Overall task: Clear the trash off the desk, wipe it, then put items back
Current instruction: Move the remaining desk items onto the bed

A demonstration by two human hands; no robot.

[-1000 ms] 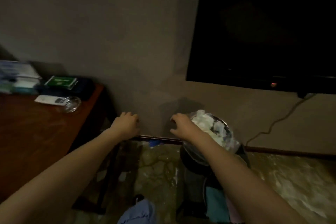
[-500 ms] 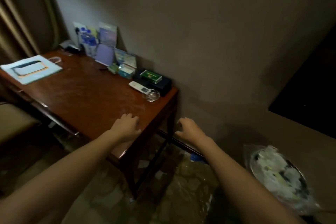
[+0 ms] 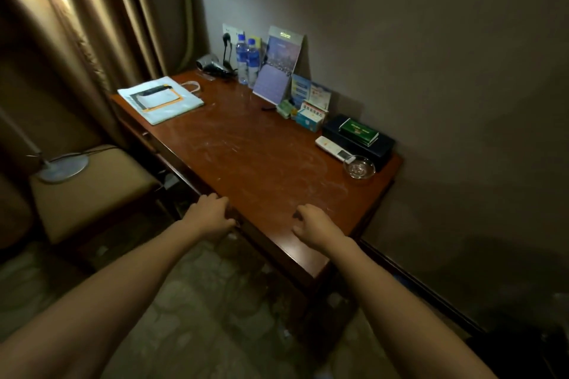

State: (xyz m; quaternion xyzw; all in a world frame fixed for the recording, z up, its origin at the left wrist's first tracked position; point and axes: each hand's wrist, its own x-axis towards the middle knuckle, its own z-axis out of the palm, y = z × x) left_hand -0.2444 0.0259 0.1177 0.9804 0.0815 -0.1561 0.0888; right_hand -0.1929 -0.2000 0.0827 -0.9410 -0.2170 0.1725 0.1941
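Note:
A reddish wooden desk (image 3: 246,160) stands against the wall, its top streaked with pale smears. My left hand (image 3: 207,217) hovers at the desk's front edge with loosely curled fingers and holds nothing. My right hand (image 3: 312,224) hangs over the near right corner, also loosely curled and empty. On the desk lie a light blue paper bag (image 3: 160,100), two water bottles (image 3: 248,60), a standing calendar (image 3: 277,68), small cartons (image 3: 311,117), a white remote (image 3: 334,148), a glass ashtray (image 3: 358,167) and a dark box (image 3: 358,138) topped by a green booklet.
A hair dryer (image 3: 209,63) sits at the desk's back left, plugged into the wall. A padded stool (image 3: 92,191) with a lamp base (image 3: 63,168) on it stands left of the desk. Curtains hang behind it. Patterned carpet covers the floor.
The view has swung left from the full trash bag by the wall to the desk. Both hands stay empty and now hang over the desk's front edge.

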